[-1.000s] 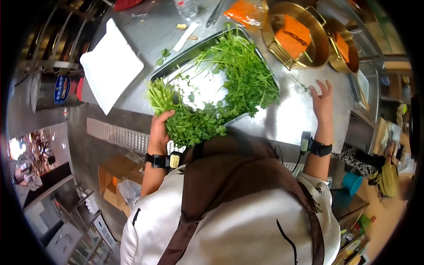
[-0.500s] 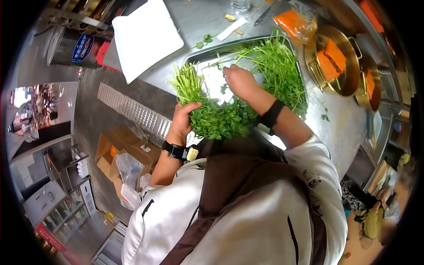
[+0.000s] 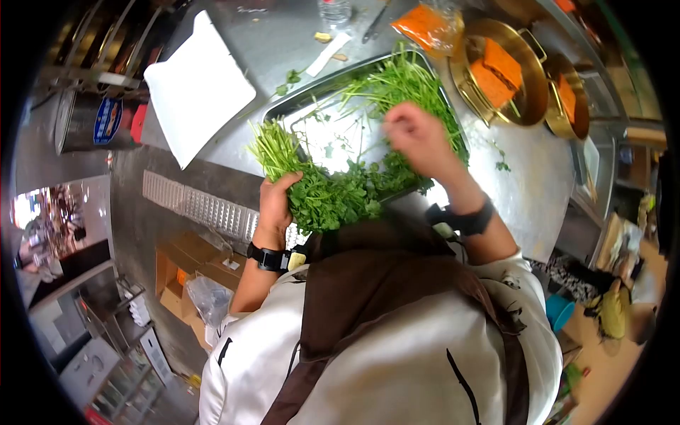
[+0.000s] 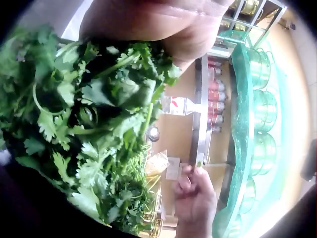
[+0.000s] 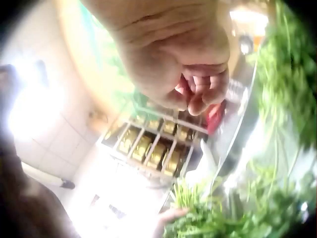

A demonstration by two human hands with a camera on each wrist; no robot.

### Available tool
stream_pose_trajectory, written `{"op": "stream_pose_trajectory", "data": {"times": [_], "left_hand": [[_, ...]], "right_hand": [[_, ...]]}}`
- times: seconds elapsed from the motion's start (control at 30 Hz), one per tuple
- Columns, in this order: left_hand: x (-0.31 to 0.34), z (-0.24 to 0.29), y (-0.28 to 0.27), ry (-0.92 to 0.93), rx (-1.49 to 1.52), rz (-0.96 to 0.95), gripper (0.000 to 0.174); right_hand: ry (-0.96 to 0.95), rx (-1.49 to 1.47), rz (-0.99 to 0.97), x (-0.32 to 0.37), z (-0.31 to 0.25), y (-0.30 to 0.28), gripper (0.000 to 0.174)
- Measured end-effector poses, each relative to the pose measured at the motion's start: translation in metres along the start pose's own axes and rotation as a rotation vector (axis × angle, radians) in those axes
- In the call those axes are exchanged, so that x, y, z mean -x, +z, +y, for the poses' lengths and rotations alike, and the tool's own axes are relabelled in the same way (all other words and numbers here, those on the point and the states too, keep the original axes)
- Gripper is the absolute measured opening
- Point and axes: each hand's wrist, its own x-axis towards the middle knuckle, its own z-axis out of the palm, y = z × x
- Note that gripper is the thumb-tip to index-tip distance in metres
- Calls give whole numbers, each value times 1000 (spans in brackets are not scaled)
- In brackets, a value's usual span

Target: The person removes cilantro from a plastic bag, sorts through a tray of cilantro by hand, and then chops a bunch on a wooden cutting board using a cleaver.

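My left hand [image 3: 275, 202] grips a thick bunch of cilantro [image 3: 319, 198] at the near left corner of a metal tray [image 3: 312, 88], thumb across the stems. Its cut stem ends point up and away, and the leaves hang toward the apron. More cilantro [image 3: 404, 81] lies along the tray's right side. Above that pile is my right hand [image 3: 421, 142], its fingers curled in, blurred in the head view. A tiny green bit [image 4: 199, 163] shows at the right hand's fingertips in the left wrist view. Loose sprigs lie on the tray's bare middle.
A white tray [image 3: 202, 92] lies at the left of the steel table. Brass pots [image 3: 506, 78] with orange blocks stand at the back right, beside an orange packet [image 3: 425, 28]. A loose sprig [image 3: 501, 163] rests right of the tray; a clear bottle [image 3: 334, 13] stands behind.
My right hand came from the table's right side to the bunch, then drew back right, over the pile. My left hand keeps its grip on the bunch throughout.
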Motion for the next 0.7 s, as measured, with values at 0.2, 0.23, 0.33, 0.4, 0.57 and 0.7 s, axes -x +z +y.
{"op": "stream_pose_trajectory", "data": {"times": [0.2,0.23,0.33,0.4,0.57,0.7], "left_hand": [[-17,-6,27,-13,-198,-20,33],[-17,-6,36,8,-171,-62,34],[-24,-7,51,-32,-211,-41,36],[-30,-10,55,-37,-256,-21,38],[-50,-21,47,13,-387,-4,37],[-57,-27,43,-51,-272,32,37]], "right_hand": [[146,492,617,81,12,-145,16],[193,814,622,93,21,-159,22],[148,989,720,115,24,-152,24],[148,703,669,111,19,-132,20],[80,13,241,78,20,-46,21],[89,115,-120,36,30,22,54]]}}
